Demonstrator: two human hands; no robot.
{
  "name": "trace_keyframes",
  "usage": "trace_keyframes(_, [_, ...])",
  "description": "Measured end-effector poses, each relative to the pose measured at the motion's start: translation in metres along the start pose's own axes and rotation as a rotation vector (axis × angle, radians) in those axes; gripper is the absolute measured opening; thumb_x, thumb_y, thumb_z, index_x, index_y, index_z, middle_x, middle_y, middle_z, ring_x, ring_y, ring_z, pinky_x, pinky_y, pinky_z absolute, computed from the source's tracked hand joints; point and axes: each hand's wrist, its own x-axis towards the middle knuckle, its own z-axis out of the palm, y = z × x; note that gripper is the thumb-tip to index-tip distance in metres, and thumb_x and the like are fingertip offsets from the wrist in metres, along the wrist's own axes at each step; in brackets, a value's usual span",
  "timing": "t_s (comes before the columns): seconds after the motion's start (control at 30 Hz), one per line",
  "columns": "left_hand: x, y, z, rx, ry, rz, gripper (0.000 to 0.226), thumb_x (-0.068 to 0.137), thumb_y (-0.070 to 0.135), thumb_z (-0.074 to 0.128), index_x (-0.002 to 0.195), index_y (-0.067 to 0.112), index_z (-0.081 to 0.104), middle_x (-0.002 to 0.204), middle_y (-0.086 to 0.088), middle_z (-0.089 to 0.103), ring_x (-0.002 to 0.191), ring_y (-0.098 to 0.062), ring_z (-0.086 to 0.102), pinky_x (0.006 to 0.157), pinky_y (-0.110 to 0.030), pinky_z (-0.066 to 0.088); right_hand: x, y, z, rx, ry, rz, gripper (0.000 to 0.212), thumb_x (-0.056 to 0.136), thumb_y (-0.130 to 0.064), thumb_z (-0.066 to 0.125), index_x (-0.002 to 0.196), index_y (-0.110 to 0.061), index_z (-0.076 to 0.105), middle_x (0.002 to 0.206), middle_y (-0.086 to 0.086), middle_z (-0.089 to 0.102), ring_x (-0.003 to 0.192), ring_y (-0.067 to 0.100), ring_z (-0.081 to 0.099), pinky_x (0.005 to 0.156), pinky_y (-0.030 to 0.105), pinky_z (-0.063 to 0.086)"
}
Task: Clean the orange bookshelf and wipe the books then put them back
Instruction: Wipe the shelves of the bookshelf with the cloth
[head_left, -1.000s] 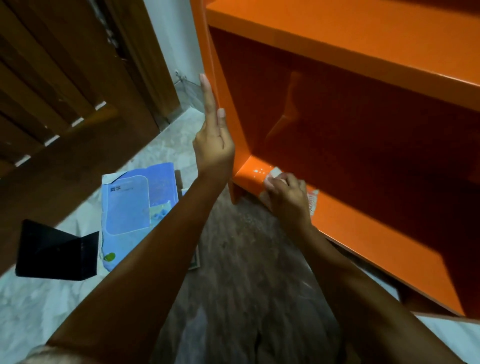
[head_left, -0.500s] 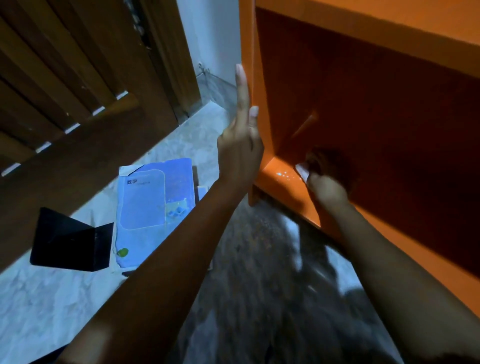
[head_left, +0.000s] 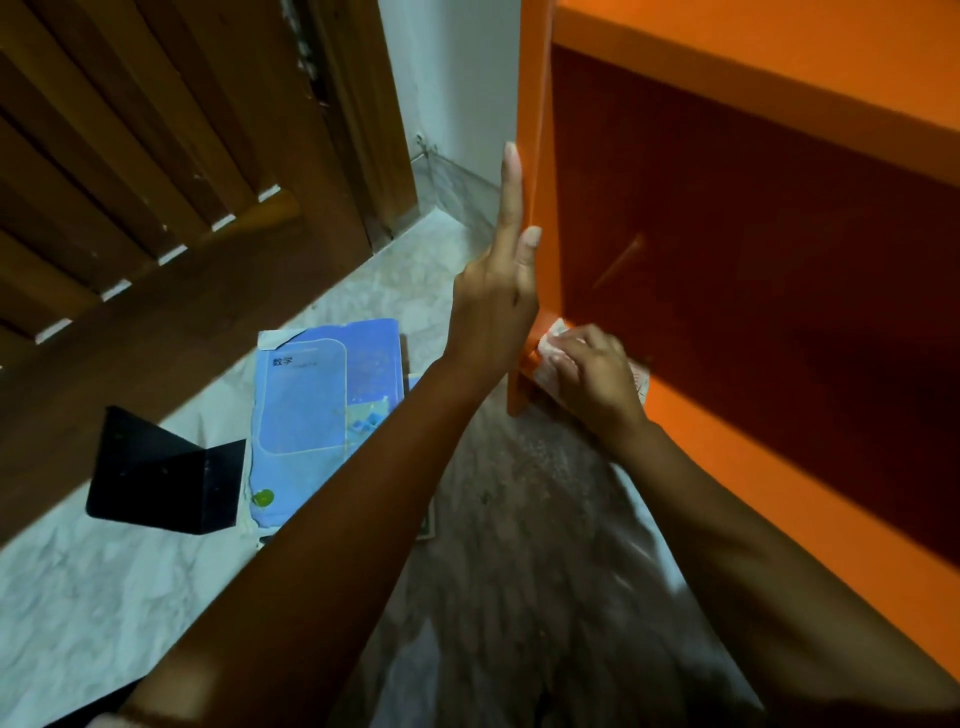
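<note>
The left hand (head_left: 493, 306) lay flat against the outer face of the glossy orange bookshelf's (head_left: 535, 104) left side panel. Its fingers were straight and pressed together, pointing up along the panel's front edge. This was most likely to steady the unit against the push of the wiping.

The right hand (head_left: 597, 384) had its fingers curled over a crumpled white cloth (head_left: 551, 340), pressing it onto the bottom shelf at the front left corner, where the shelf met the side panel. That is where dust would tend to collect, so the cloth was bunched small enough to reach into the joint.

The shelf's compartment looked bare. The pale blue paperback book (head_left: 322, 405) lay face up on the grey marble floor (head_left: 78, 597), just left of the shelf's foot, and seemed to top a small stack. A black folded metal bookend (head_left: 166, 473) stood beside it, near the brown slatted wooden door (head_left: 156, 156). The books were probably set aside there to be wiped in turn.

Half a second earlier the right hand had been deeper in the shaded compartment. It had since drawn forward and left to the corner, showing more of the cloth. The left hand had kept its place on the panel, and the book and bookend had not shifted.
</note>
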Motion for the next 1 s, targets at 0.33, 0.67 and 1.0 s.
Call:
trace_keyframes(0.33, [-0.002,0.0,-0.004,-0.067,-0.024,-0.027,0.054,0.101,0.026,0.028,0.144,0.022,-0.004,0.115,-0.019,0.064,0.054,-0.014,0.053,0.059,-0.017,0.048,-0.031,0.001,-0.03,0.145,-0.375,-0.204,0.023,0.076,-0.015,0.064,0.095,-0.023,0.074,0.096,-0.005,0.054,0.092,0.007,0.055,0.092,0.023,0.035])
trace_keyframes(0.67, [-0.003,-0.003,0.0,-0.103,0.01,-0.064,0.054,0.1,0.028,0.03,0.149,0.016,0.01,0.098,-0.012,0.068,0.063,-0.023,0.06,0.067,-0.038,0.055,0.002,-0.043,-0.016,0.059,-0.419,-0.062,0.04,0.091,0.002,0.049,0.068,-0.03,0.039,0.069,-0.007,0.036,0.061,-0.004,0.04,0.055,0.006,0.035])
trace_keyframes(1.0, [-0.002,-0.006,-0.004,-0.169,-0.038,-0.009,0.055,0.101,0.026,0.029,0.147,0.023,-0.001,0.119,-0.022,0.061,0.056,-0.01,0.054,0.06,-0.023,0.051,-0.006,-0.039,-0.01,-0.016,-0.301,-0.113,0.013,0.079,-0.017,0.055,0.071,-0.014,0.065,0.077,0.008,0.038,0.073,0.027,0.042,0.061,0.03,0.019])
